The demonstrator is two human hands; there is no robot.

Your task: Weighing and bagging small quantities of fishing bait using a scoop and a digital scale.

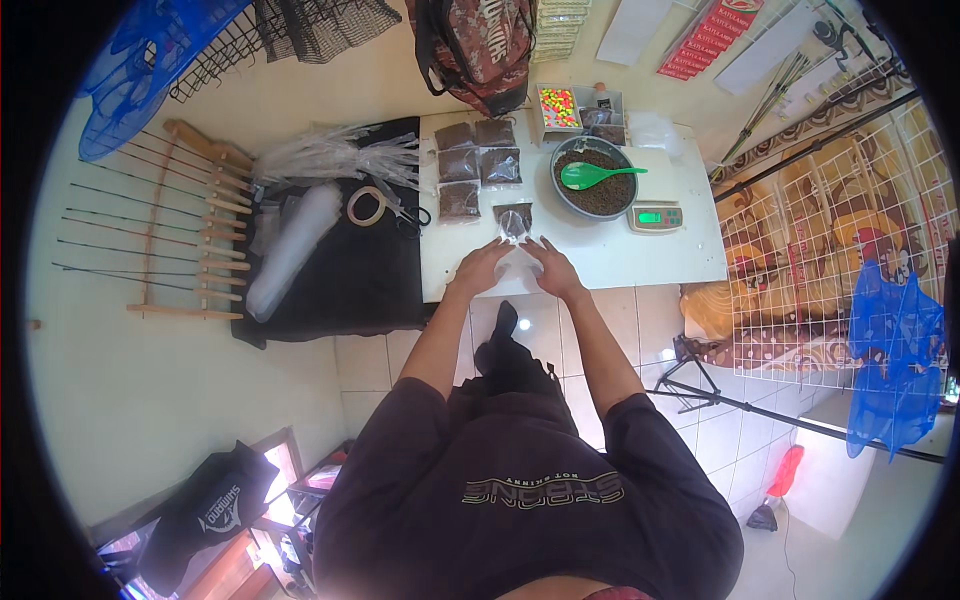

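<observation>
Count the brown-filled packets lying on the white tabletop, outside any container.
6: far-left packet, far-right packet, middle-left packet, middle-right packet, near packet, and the handled packet just beyond the left hand and right hand. Others may be hidden underneath.

1. Cream wall (350, 85) beyond the fingers (494, 249).
2. White surface (690, 260) beneath them; a black-covered surface (375, 270) to their left.
3. Pale tiled floor (628, 325) nearer than the fingers, catching a bright light spot (525, 324).
4. Brown-and-yellow patterned cloth (706, 310) to their right.
</observation>
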